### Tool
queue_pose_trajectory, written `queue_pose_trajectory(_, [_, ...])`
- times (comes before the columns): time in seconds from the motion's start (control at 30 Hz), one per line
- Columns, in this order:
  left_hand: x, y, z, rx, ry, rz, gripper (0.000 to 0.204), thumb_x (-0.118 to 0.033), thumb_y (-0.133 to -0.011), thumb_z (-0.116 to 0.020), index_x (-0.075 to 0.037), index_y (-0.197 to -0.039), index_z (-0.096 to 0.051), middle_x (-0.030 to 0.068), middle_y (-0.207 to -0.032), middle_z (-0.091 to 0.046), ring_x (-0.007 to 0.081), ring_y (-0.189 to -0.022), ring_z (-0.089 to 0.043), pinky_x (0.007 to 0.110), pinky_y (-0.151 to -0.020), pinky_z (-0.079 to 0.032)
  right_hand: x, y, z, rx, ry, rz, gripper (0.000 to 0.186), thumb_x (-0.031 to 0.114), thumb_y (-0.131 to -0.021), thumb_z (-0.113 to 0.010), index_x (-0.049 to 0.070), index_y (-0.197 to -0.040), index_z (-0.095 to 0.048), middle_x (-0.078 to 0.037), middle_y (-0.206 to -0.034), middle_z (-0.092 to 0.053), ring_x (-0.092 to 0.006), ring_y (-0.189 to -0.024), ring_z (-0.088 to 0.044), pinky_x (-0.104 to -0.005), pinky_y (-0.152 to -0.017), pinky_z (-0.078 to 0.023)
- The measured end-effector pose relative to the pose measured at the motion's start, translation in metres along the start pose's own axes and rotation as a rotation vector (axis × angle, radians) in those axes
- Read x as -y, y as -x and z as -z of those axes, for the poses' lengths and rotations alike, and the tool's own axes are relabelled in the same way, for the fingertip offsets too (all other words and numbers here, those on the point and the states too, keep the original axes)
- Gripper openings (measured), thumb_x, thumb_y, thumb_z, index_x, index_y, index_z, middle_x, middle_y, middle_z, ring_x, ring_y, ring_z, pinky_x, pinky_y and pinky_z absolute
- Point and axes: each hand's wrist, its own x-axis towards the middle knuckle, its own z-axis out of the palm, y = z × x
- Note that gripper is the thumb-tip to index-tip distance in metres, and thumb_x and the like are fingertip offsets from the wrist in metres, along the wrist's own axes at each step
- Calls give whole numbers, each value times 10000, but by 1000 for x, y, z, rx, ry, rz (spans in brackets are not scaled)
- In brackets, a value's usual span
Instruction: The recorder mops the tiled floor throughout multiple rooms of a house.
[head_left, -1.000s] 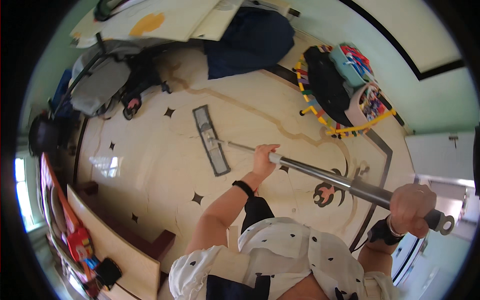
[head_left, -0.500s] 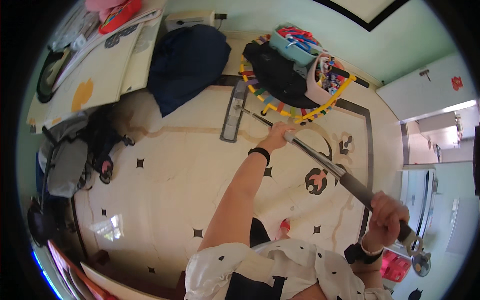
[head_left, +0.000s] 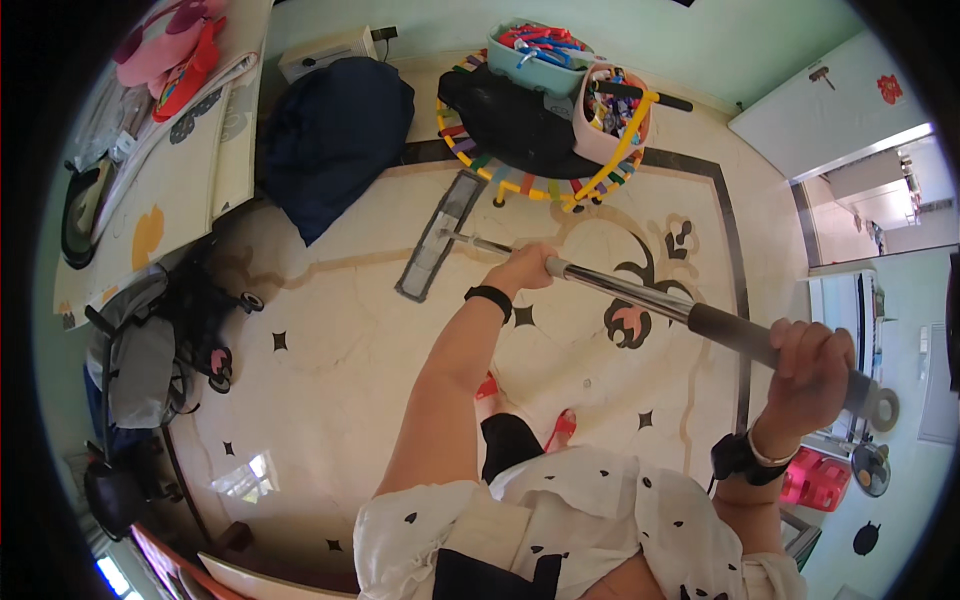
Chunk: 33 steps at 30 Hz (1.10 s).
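Note:
My left hand is closed round the lower section of a telescopic metal mop pole. Higher up, my right hand grips the grey handle section, close to its top end. The flat grey mop head lies at a slant on the patterned tile floor, just left of a small round trampoline with yellow frame and coloured straps. A dark navy draped bundle sits to the left of the mop head. My feet in red sandals show below the pole.
A board table at upper left holds pink and red items, above a grey stroller. A teal bin and pink bin sit on the trampoline. A white door, doorway, standing fan and pink plastic item are at right.
The view has turned toward the trampoline. The mop head first moved away from me to beside it, then slid slightly back down-left over the last half second. Both hands stay on the pole.

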Motion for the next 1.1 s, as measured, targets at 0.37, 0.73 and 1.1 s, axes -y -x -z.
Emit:
queue_pose_trajectory(0.37, [-91, 51, -156, 117, -63, -35, 174, -27, -607, -562, -84, -760, -622, 148, -761, -628, 338, -802, -603, 407, -668, -466, 85, 78, 157, -81, 7, -173, 208, 86, -864, -366, 117, -662, -334, -6, -523, -347, -119, -485, -355, -336, -641, -357])
queue_pose_trajectory(0.73, [-242, 36, -324, 319, -99, -296, 145, -63, -586, -583, -88, -725, -618, 158, -736, -630, 355, -783, -615, 439, -679, -480, 216, 155, 287, -160, 248, -128, 197, 128, -866, -412, 116, -683, -341, 24, -568, -311, -91, -520, -312, -302, -644, -287])
queue_pose_trajectory(1.1, [-294, 81, -344, 142, 210, -515, 154, -39, -599, -593, -62, -748, -624, 160, -708, -626, 346, -737, -614, 421, -676, -487, 275, 182, 229, 3, 81, 101, 167, 84, -712, -536, 112, -592, -422, 13, -504, -431, -78, -434, -347, -238, -537, -290])
